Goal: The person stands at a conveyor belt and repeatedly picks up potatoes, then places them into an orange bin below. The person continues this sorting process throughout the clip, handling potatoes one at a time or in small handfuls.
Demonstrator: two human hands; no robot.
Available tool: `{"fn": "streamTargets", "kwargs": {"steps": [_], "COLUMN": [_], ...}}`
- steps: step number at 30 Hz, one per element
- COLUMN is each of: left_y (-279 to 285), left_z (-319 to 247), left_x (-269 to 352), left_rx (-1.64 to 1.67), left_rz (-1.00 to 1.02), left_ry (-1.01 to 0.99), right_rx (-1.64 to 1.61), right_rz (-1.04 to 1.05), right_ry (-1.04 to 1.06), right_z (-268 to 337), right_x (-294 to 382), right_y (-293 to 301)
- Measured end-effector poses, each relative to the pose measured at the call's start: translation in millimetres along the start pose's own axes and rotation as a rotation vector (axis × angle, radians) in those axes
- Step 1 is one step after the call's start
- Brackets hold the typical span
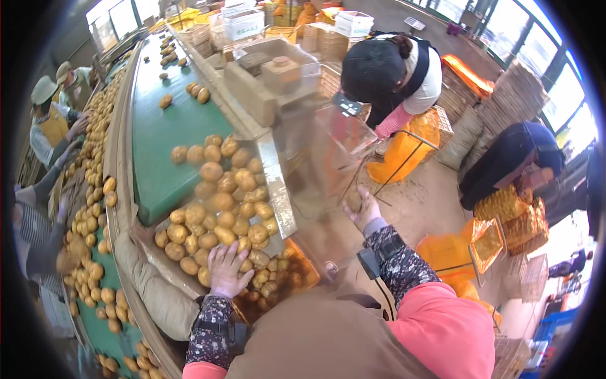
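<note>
My left hand [229, 272] lies palm down with its fingers spread on the near edge of a heap of potatoes [222, 201]. The heap sits on a chute at the end of a green conveyor belt [175, 118]. Below the chute's lip, smaller-looking potatoes [272, 279] fill an orange container [307, 270], partly hidden by my hand and body. Out to the right, over the floor, my right hand [369, 213] holds a brown, round potato [353, 199] in its fingers; its outline is slightly blurred.
A metal guide plate [277, 184] edges the chute. Left runs another belt with potatoes [94, 272], with workers [52, 118] beyond. A person in a dark cap [378, 71] bends by an orange mesh bag [407, 147]. Another person [506, 161] stoops near filled bags; a framed orange bag [485, 241] stands right.
</note>
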State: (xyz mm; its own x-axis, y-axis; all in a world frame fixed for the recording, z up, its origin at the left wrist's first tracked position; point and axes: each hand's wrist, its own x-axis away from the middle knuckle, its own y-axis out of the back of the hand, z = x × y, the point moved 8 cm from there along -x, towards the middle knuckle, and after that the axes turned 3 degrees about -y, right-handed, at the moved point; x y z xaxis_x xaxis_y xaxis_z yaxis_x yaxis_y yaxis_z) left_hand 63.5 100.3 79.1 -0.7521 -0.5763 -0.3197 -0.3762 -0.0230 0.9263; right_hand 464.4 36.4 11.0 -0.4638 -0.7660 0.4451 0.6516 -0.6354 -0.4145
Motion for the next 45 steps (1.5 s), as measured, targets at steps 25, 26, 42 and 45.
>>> {"fn": "streamTargets", "kwargs": {"steps": [25,26,42,45], "left_y": [-2.6,-2.6,-2.2,-0.4], "left_z": [0.6,0.7,9.3,13.9], "left_x": [4.6,4.3,18.8,20.4], "left_rx": [-0.027,-0.022,0.005,-0.045], "left_rz": [0.016,0.022,-0.045,-0.08], "left_ry": [-0.006,0.002,-0.042,0.0], "right_rx": [0.585,0.624,1.626,1.343], "right_rz": [0.125,0.349,0.545,0.659], "right_ry": [0.916,0.771,1.062,1.05], "right_z": [79.4,56.4,-115.7,-114.1], "right_x": [33.7,48.4,79.8,92.0], "right_y": [-96.6,-135.3,-274.5,-263.8]}}
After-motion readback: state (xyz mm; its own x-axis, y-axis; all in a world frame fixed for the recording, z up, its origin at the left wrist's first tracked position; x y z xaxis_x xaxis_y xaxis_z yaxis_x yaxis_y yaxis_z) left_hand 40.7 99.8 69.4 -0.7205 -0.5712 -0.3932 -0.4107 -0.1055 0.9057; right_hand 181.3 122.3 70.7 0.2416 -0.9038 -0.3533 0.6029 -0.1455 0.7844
